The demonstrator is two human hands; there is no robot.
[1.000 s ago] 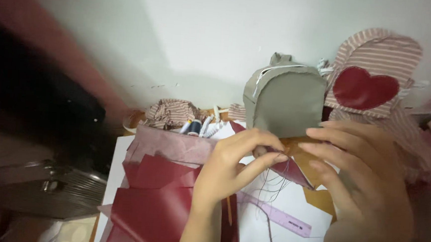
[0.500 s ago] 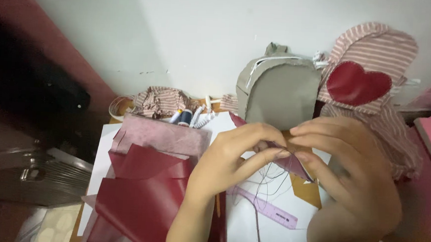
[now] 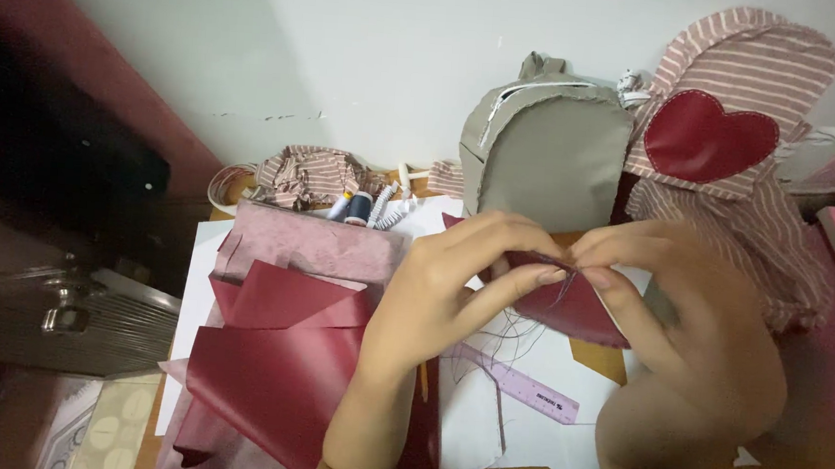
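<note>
A: What are the hands holding?

B: Both are gripping a dark red piece of leather-like material [image 3: 575,307], raised just above the white paper [image 3: 531,435] on the table, in front of the grey backpack [image 3: 548,156].

A: How is the piece looking?

B: It is showing a smooth, slightly shiny maroon face, and its lower edge is running down to a point toward the right. Loose threads [image 3: 513,332] are hanging from it over the paper.

A: And the fingers?

B: The left hand [image 3: 443,294] is pinching the upper edge, thumb and forefinger closed tight on it. The right hand [image 3: 691,338] is meeting it from the other side, its fingertips [image 3: 597,276] also pressed together at the same spot on the edge. Whether they are holding a needle there, I cannot tell.

A: What is lying around them?

B: A lilac ruler [image 3: 524,386] is resting on the paper below the hands. Larger folded sheets of the same red material [image 3: 274,371] are lying to the left, over a pink cloth [image 3: 316,243]. Thread spools [image 3: 356,205] are standing behind that. A striped fabric bag with a red heart [image 3: 708,136] is leaning against the wall, right of the backpack.
</note>
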